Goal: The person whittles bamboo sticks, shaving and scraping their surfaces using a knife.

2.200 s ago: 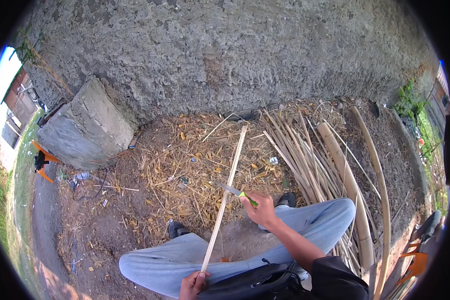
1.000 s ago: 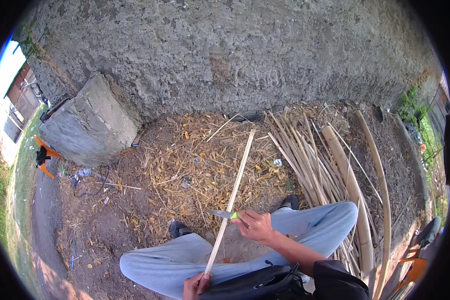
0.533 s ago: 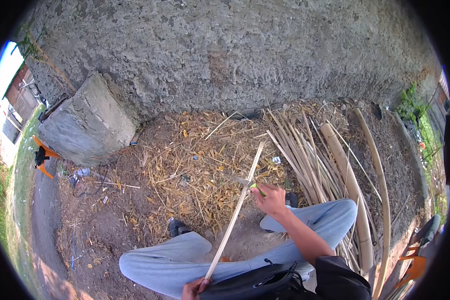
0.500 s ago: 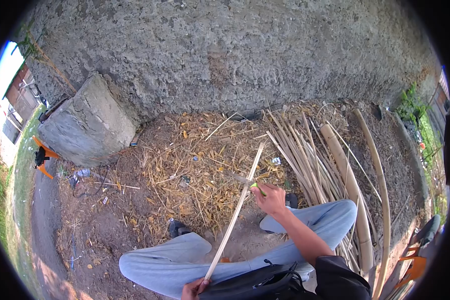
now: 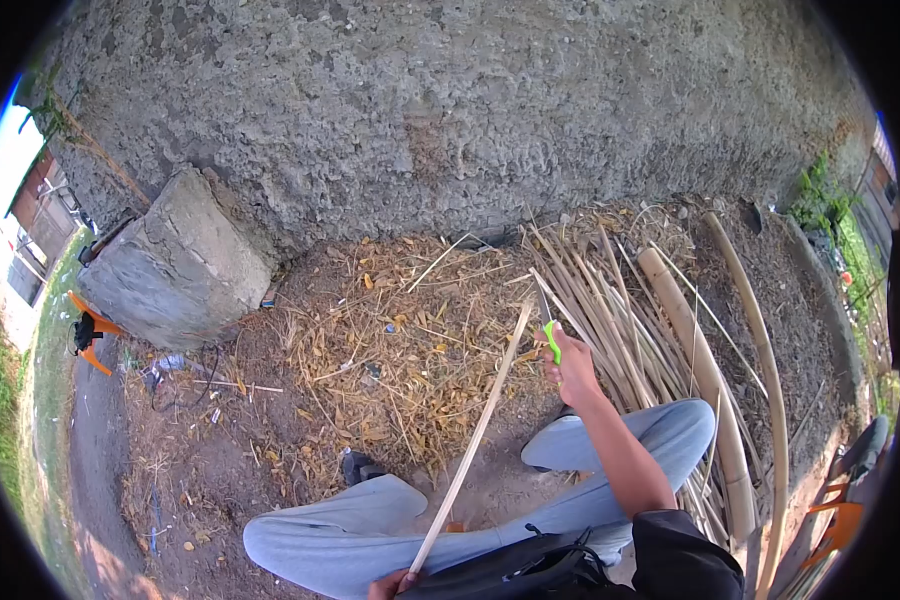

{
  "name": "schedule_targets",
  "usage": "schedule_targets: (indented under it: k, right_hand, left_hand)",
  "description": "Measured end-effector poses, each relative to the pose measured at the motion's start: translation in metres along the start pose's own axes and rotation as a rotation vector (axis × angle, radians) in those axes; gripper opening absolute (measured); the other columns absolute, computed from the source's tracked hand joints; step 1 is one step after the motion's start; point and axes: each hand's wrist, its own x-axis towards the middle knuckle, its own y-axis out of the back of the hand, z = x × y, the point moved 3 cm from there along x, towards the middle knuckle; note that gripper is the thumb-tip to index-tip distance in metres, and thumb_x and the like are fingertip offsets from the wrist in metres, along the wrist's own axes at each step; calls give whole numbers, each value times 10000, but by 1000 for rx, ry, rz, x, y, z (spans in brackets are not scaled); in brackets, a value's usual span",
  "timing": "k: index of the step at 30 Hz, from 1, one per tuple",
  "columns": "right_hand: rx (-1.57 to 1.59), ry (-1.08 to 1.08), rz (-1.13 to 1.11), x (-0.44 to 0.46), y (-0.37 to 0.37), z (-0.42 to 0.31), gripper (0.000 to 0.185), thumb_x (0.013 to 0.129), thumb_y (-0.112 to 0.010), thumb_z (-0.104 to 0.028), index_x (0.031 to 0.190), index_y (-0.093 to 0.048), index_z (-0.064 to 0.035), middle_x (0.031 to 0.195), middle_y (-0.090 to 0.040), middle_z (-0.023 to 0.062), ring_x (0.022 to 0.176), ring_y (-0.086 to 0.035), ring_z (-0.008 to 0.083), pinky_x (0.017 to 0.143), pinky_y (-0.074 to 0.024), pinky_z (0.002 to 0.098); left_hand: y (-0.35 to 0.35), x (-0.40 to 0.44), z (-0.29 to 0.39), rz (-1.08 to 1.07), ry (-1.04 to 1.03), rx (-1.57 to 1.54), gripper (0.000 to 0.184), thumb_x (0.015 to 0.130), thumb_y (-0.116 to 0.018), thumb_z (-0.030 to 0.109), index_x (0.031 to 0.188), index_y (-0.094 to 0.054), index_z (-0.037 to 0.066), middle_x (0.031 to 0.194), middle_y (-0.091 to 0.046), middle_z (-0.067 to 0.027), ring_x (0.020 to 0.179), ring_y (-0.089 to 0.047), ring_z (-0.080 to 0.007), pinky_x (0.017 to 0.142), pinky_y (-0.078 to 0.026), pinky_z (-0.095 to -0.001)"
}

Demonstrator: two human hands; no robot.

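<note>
My right hand (image 5: 571, 366) is closed around the bright green handle of a knife (image 5: 551, 338), its blade pointing up and away from me. The blade stands apart from a long, pale bamboo strip (image 5: 475, 435), just right of its far end. Low in the view, my left hand (image 5: 392, 584) grips the near end of that strip. The strip slants up and to the right, across my lap and over the littered ground. Part of my left hand is cut off by the bottom edge.
A pile of split bamboo strips (image 5: 610, 330) lies to the right, beside a thick bamboo pole (image 5: 695, 355) and a thinner curved pole (image 5: 755, 350). Ahead rises a rough wall (image 5: 450, 120), with a concrete block (image 5: 185, 260) at left. Dry leaves (image 5: 410, 370) cover the ground.
The knife has come off the strip, moving up and right, and its blade has turned from leftward to upward. My left hand keeps hold of the strip, which has shifted slightly.
</note>
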Motion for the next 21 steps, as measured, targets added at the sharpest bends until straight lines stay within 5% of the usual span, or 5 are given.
schedule_targets:
  k: [3, 5, 7, 9, 21]
  right_hand:
    - [19, -209, -247, -38, -19, 11, 491, 1072, -454, -389, 1096, -694, 39, 604, -461, -52, 486, -357, 49, 441, -278, 250]
    - [-346, -19, -400, -52, -23, 41, 467, 1049, -503, -385, 1056, -706, 36, 609, -548, 6, 465, -447, 108, 456, -352, 272]
    - [-942, 556, -349, -87, -39, 42, 371, 995, -602, -338, 1043, -720, 10, 687, -656, 99, 503, -578, 207, 485, -443, 320]
    - [-926, 628, -371, -112, -52, 47, 319, 959, -649, -308, 1041, -725, -9, 744, -680, 119, 540, -615, 239, 500, -472, 336]
    - [-955, 988, -617, -156, -84, 77, 227, 880, -743, -259, 989, -707, -64, 757, -660, 56, 545, -632, 243, 446, -484, 366]
  left_hand:
    - [-3, 6, 19, -54, 219, -133, 352, 1029, -580, 300, 1100, -706, -21, 900, -706, -31, 856, -558, -111, 773, -478, -308]
    - [-6, 9, 42, 4, 294, -362, 354, 1027, -577, 326, 1094, -714, 7, 968, -690, -4, 943, -565, -119, 865, -451, -290]
    - [-6, 12, 42, 12, 355, -403, 345, 1026, -574, 336, 1082, -711, 25, 947, -670, 17, 933, -560, -110, 854, -438, -274]
    - [-2, 16, 39, 24, 415, -444, 336, 1025, -571, 346, 1070, -707, 43, 925, -650, 37, 922, -555, -100, 843, -425, -259]
    - [-5, 68, 43, -123, 505, -415, 328, 1029, -522, 440, 944, -667, 158, 615, -469, 81, 479, -389, -42, 435, -286, -214]
